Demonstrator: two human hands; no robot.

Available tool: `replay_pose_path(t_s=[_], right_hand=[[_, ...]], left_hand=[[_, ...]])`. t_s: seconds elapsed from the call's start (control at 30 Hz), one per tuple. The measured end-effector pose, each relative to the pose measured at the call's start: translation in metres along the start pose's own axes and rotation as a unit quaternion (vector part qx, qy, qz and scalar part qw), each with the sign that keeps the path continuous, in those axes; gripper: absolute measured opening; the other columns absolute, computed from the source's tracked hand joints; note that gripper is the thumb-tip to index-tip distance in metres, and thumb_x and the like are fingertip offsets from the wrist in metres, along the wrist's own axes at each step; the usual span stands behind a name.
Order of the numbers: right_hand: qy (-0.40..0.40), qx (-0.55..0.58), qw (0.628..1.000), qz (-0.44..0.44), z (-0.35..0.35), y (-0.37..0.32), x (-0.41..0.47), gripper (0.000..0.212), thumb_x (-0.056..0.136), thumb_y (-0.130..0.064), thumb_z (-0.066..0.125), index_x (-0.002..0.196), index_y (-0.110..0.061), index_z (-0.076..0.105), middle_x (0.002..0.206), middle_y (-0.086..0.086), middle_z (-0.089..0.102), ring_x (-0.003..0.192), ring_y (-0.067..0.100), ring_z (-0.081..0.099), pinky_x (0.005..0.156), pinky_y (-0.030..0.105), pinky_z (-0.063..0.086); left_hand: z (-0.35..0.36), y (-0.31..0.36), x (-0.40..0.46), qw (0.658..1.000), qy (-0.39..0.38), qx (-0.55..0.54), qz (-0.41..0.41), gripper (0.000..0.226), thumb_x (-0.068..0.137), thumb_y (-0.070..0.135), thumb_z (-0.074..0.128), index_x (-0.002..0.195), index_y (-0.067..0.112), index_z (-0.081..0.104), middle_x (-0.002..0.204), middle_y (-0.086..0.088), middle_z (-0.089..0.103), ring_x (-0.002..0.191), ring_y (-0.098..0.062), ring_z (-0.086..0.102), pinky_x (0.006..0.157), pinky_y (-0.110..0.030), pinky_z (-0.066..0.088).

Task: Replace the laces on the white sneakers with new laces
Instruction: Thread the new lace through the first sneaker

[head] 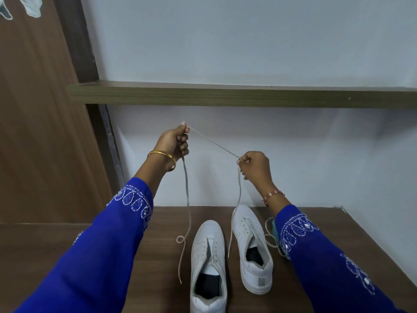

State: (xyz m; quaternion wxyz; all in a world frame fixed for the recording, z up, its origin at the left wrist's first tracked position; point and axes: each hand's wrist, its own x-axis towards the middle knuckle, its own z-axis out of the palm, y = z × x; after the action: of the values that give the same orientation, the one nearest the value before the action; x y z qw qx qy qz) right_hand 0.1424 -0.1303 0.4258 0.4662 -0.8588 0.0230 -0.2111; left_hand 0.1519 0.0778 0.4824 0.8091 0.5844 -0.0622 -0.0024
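A person in blue embroidered sleeves holds a pale lace (212, 142) stretched taut above a pair of white sneakers, both hands raised over a dark wooden bench (158, 222). The left hand (174, 142) is closed, pinching the lace near its top between thumb and fingertips; the right hand (255, 164) is also closed around the lace, lower and well apart from the left. From each fist a loose tail hangs down: the left tail curls into a small loop beside the left sneaker (208, 265), the right tail dangles over the tongue area of the right sneaker (251, 247).

The right sneaker appears to have empty eyelets; the left one seems to carry lacing still, though it is too fine to be sure. Another lace (272, 236) lies on the bench just beside the right sneaker, partly hidden by the right sleeve.

The risks from here look modest but real. The curled tail on the left could knot if it is dragged across the bench. The two tails may hang unevenly, which would leave one end short once the lace is threaded. And with a second lace lying so near, old and new could easily be confused.

A shelf (225, 96) runs along the pale wall above.
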Motion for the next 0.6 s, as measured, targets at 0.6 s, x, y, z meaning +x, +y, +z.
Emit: replay_pose_path(t_s=[0.6], right_hand=[[-0.101,0.033,0.991,-0.086,0.0,-0.081,0.004,0.012,0.086,-0.007,0.059,0.088,0.0,0.069,0.081,0.012,0.064,0.059,0.013,0.053,0.04,0.012,0.044]], left_hand=[[0.025,0.003,-0.002,0.961,-0.07,0.263,0.053,0.029,0.096,0.021,0.047,0.074,0.013,0.063,0.061,-0.002,0.047,0.052,-0.015,0.041,0.053,-0.024,0.037]])
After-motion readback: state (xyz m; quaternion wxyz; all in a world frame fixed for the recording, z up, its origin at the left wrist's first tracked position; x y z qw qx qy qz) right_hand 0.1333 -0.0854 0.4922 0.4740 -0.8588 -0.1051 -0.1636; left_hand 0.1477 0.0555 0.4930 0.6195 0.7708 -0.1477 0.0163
